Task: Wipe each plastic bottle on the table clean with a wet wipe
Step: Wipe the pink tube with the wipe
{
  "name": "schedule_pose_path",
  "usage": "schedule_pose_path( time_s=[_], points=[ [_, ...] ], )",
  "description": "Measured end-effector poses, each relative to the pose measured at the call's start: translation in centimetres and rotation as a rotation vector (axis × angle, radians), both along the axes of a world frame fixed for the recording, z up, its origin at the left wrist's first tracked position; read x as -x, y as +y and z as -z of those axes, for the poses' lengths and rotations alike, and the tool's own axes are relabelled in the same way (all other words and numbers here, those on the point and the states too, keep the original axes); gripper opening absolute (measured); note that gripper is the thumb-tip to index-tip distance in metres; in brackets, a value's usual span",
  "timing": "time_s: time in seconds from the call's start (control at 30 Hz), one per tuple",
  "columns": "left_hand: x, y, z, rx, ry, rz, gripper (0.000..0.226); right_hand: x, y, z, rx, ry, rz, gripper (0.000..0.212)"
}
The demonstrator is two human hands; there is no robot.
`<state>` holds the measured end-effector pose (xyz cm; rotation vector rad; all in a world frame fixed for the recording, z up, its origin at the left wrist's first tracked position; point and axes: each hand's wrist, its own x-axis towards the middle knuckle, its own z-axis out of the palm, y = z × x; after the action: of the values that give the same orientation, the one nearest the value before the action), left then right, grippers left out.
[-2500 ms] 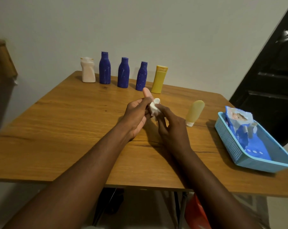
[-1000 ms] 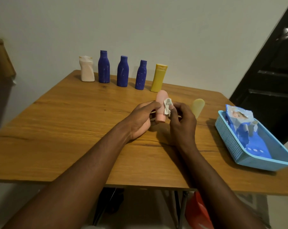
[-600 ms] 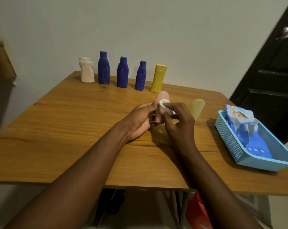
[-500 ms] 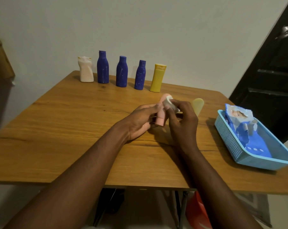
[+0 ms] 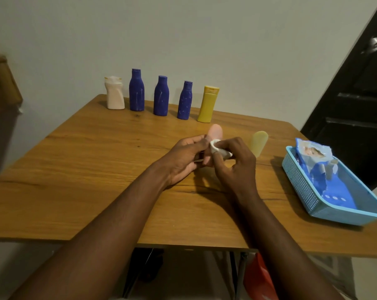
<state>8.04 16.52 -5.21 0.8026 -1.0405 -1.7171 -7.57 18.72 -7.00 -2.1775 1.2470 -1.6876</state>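
Pink plastic sits at the centre of the head view: we hold a small pink bottle (image 5: pixel 215 131) over the table (image 5: pixel 85 159), our left hand (image 5: pixel 183 161) curled round its lower part. Our right hand (image 5: pixel 237 167) pinches a crumpled wet wipe (image 5: pixel 217 149) against the bottle's side. We judge that we are partway through wiping this bottle.

A pale yellow bottle (image 5: pixel 259 142) stands just right of our hands. A white bottle (image 5: pixel 114 94), three blue bottles (image 5: pixel 161 96) and a yellow bottle (image 5: pixel 207 105) line the upper left. At the right edge a blue basket (image 5: pixel 300 185) holds the pack of wipes (image 5: pixel 317 167).

Next we should turn the bottle to reach its far side, then swap it for another.
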Motion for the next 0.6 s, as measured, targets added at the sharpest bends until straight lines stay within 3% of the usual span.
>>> schedule_pose_path(
  time_s=[0.13, 0.3, 0.6],
  points=[
    [0.4, -0.2, 0.0, 0.053, -0.030, -0.008, 0.033, 0.3, -0.2, -0.1, -0.020, -0.047, 0.057, 0.008],
    [0.5, 0.4, 0.0, 0.181, -0.103, -0.029, 0.050, 1.0, -0.3, 0.0, -0.072, -0.065, 0.128, 0.007],
    [1.4, 0.7, -0.8, 0.213, -0.167, -0.105, 0.046, 2.6, 0.2, -3.3, -0.178, -0.043, 0.057, 0.008]
  ],
)
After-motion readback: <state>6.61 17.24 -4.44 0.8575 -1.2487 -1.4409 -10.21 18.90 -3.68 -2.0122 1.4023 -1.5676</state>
